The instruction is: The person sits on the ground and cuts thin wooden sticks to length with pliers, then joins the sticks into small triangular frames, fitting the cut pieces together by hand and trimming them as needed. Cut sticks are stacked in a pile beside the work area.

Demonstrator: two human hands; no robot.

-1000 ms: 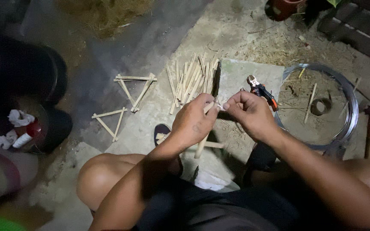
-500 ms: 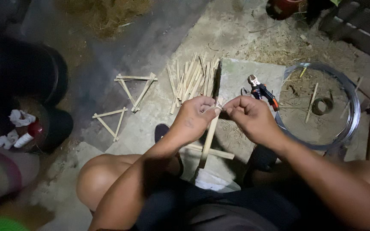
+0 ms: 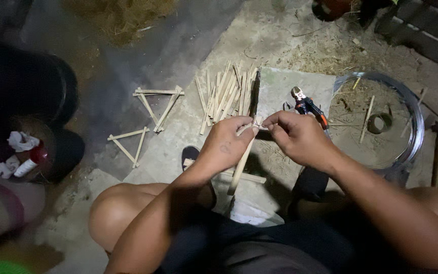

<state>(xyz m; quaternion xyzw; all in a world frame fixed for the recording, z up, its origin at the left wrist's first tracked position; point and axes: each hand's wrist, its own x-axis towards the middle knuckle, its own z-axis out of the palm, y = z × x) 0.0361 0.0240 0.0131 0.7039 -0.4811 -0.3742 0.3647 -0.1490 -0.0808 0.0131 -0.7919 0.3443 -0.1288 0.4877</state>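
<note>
Left hand: closed around the top of a bamboo stick frame, thumb and fingers pinching the joint where sticks cross.
Right hand: fingertips pinched on the same joint from the other side; I judge it holds a thin tie or wire end, though the strand is too fine for me to confirm.
Frame position: held in the air between both hands, above the concrete floor and just in front of my knees; one long stick hangs down toward a cross piece near the floor.
Finished pieces: two stick triangles and lie on the floor to the left, well apart from the hands.
Stock: loose pile of bamboo sticks beyond the hands.
Tools: cutting pliers with red-and-black handles just beyond the right hand; coil of wire to its right.
Step in hand: binding a corner, as I read it.
Next move calls for: steady pinch from the left hand while the right tightens the tie; pliers are within reach for trimming.
</note>
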